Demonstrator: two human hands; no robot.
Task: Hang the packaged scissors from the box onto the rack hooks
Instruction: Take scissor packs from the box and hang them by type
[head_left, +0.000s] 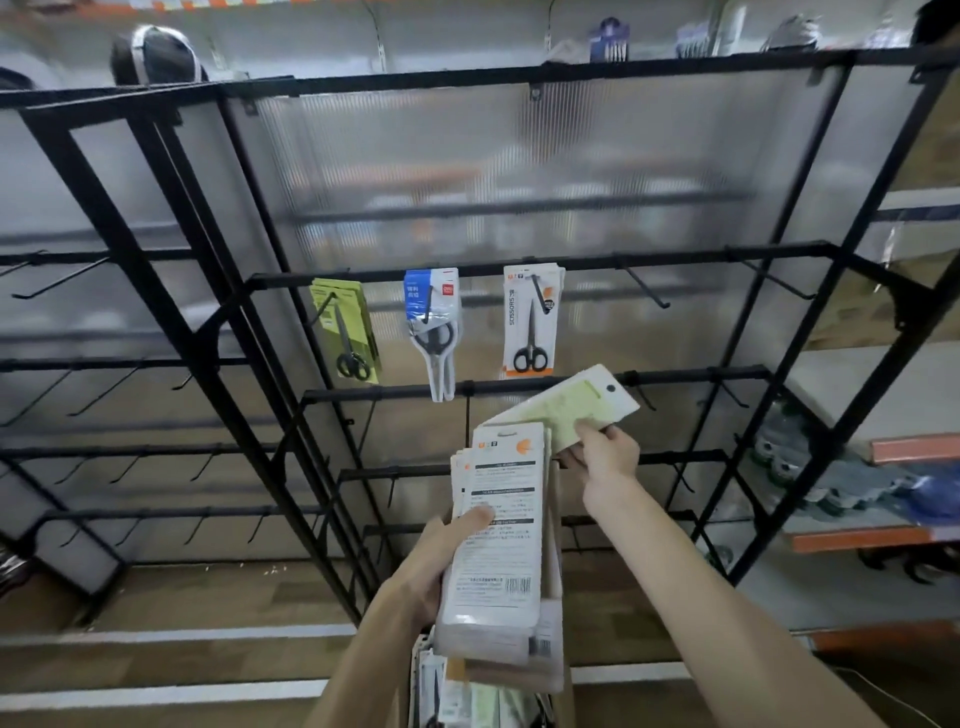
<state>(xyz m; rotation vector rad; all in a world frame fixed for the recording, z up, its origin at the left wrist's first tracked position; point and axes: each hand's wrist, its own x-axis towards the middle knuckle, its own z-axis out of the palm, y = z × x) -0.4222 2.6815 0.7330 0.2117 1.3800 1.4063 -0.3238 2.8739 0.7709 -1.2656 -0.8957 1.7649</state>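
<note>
- Packaged scissors, a pale green card pack with a round hang hole near its top (574, 408), sit pinched at the lower end between the thumb and fingers of our right hand (605, 452), tilted up and to the right in front of the black wire display rack (519, 387)
- Our left hand (441, 556) is closed around a thick stack of white and orange card packs (498, 540), thumb pressed flat on the printed back of the top one, holding it upright above the open brown cardboard box (558, 696), where more packs show
- We judge the step to be carrying one pack from the stack toward a hook; three packs already hang on the upper bar: a yellow-green one (345, 330), a blue and white one (434, 327), and a white and orange one (530, 322)
- Next we would need to turn the pack upright, line its hole up with the tip of a free black hook (644, 288) and slide it on
- Both forearms reach up and forward, the right extended further toward the rack, wrist bent slightly back
</note>
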